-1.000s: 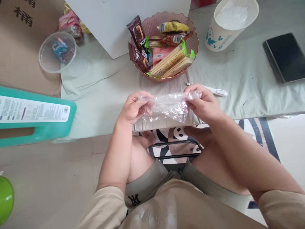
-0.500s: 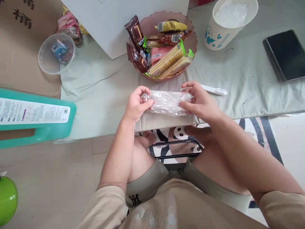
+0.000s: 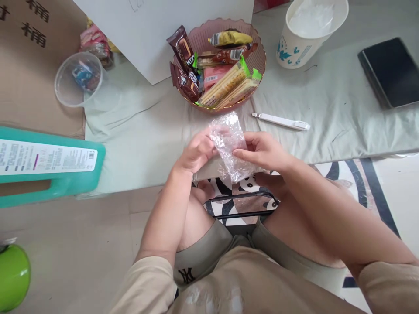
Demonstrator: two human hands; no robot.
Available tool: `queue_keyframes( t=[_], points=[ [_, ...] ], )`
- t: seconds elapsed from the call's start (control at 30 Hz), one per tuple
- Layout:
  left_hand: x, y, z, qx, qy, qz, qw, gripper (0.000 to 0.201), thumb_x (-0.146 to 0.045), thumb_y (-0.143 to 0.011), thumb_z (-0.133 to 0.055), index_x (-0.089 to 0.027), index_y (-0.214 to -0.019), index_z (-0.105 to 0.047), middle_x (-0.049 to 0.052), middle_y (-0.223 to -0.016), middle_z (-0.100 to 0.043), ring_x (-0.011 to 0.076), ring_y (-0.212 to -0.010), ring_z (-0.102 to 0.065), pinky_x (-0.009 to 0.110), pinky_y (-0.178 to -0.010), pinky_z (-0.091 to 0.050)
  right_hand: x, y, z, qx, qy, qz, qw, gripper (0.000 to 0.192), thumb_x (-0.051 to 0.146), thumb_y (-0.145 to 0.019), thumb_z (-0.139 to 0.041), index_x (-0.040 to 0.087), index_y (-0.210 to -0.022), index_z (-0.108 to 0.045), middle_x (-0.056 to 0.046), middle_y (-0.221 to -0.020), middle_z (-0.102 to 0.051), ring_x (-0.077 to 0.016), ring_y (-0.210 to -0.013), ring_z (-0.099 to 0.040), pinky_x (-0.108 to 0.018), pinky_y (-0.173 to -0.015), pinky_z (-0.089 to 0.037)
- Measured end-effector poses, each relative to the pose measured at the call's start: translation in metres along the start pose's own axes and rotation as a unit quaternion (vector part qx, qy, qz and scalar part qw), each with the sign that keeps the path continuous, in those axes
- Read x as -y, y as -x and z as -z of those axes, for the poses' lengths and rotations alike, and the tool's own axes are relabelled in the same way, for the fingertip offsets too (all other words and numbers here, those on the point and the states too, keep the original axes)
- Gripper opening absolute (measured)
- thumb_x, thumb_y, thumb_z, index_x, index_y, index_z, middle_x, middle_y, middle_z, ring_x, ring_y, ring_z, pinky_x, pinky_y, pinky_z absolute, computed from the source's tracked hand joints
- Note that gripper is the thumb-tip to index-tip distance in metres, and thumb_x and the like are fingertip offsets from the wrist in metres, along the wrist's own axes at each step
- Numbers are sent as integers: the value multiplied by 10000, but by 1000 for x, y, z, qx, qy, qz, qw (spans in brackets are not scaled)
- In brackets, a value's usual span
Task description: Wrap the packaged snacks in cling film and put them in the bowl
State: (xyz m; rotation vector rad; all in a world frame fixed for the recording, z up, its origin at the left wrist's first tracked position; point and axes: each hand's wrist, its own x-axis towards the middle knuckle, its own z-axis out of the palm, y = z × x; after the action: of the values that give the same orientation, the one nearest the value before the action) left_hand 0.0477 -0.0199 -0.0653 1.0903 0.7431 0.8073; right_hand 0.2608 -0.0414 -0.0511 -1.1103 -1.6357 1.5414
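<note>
- Far left, nothing's moving: the teal jug (image 3: 49, 159) is lying on its side at the table edge, the green ball (image 3: 13, 277) is sitting on the floor below it, and the clear cup (image 3: 78, 78) is standing on the cardboard up top.
- The left hand (image 3: 196, 152) is closing in on the wrap (image 3: 229, 146) — half a second ago it was out wide at the left end of a long flat strip, now it's right up against the bundle, fingers pressed onto its left side.
- The wrap itself is what's changing: it was being held stretched sideways between both hands, and now it's bunched into a crumpled upright wad, hanging just over the near table edge, in front of the bowl (image 3: 258, 56) of snacks.
- The right hand (image 3: 262, 152) is coming in too — thumb and fingertips are pinching the wad's right side, so both hands are nearly touching around it.
- My read: the plastic is getting folded or scrunched up smaller, not spread out.
- Further right, the white pen (image 3: 281, 122), the paper tub (image 3: 307, 30) and the black phone (image 3: 389, 72) are all just sitting on the cloth, untouched.
</note>
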Motion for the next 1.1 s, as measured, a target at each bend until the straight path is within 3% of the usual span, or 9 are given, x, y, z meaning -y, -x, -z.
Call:
queue_keyframes(
  t=[0.1,0.2,0.4,0.5,0.6,0.7,0.83,0.97,1.1],
  points=[
    [5,-3,-9,-11,-82,14,996,457,-532,-713,-865,-191,-995,-751,55,-873,-755,187,-815,-721,287,-723,-584,-4,-1,1,-49,-24,10,998,220,369,-802,-720,186,-913,-669,1,-771,-620,-143,-686,-539,-284,-635,-426],
    [6,-6,-14,-76,-141,9,987,281,-401,-770,-813,-190,-946,-754,-11,-674,-675,110,-573,-603,227,-541,-485,-8,-1,3,-47,-61,-14,997,235,384,-838,-724,224,-978,-625,52,-639,-530,-126,-572,-476,-269,-559,-384],
    [-4,-7,-20,-111,-79,-48,989,147,-350,-740,-794,-216,-778,-747,-44,-568,-578,69,-464,-463,215,-472,-361,-1,-1,9,-67,-183,35,980,126,317,-842,-655,234,-932,-627,45,-662,-536,-108,-561,-467,-249,-540,-375],
    [-7,-8,-22,-91,-34,-35,995,205,-397,-729,-757,-198,-688,-732,-8,-595,-603,82,-477,-460,230,-470,-351,4,-2,14,-84,-186,31,978,141,294,-804,-561,202,-772,-663,12,-642,-528,-111,-568,-434,-260,-540,-349],
    [-1,-10,-22,-71,-33,-2,997,417,-605,-774,-701,-191,-731,-697,31,-709,-647,119,-541,-528,258,-492,-413,5,-2,19,-94,-104,34,990,207,350,-804,-568,198,-676,-624,2,-638,-530,-121,-600,-440,-281,-575,-352],
    [7,-12,-26,-84,-90,-5,992,492,-583,-683,-856,-235,-962,-647,9,-875,-664,116,-647,-601,239,-580,-486,3,-1,22,-81,-21,54,995,118,273,-726,-657,213,-815,-606,39,-676,-530,-114,-592,-407,-281,-589,-342],
    [14,-14,-42,-110,-79,-15,991,900,-414,-583,-971,-372,-1319,-453,2,-1080,-717,155,-843,-729,266,-761,-580,2,3,26,-81,-40,110,990,452,139,-716,-565,219,-1160,-601,23,-874,-589,-119,-621,-415,-294,-645,-381],
    [12,-18,-61,-199,-82,-7,977,649,-431,-576,-979,-250,-1093,-630,23,-994,-760,162,-861,-743,259,-791,-594,6,3,35,-111,-120,102,981,556,163,-765,-599,226,-1311,-518,46,-798,-508,-138,-666,-449,-297,-667,-396],
    [4,-29,-73,-239,-101,-52,964,507,-444,-605,-967,-207,-963,-698,27,-940,-778,154,-824,-738,264,-782,-612,10,-4,50,-94,-178,101,974,285,276,-730,-716,214,-983,-598,31,-802,-549,-141,-735,-507,-297,-689,-420]
  ],
)
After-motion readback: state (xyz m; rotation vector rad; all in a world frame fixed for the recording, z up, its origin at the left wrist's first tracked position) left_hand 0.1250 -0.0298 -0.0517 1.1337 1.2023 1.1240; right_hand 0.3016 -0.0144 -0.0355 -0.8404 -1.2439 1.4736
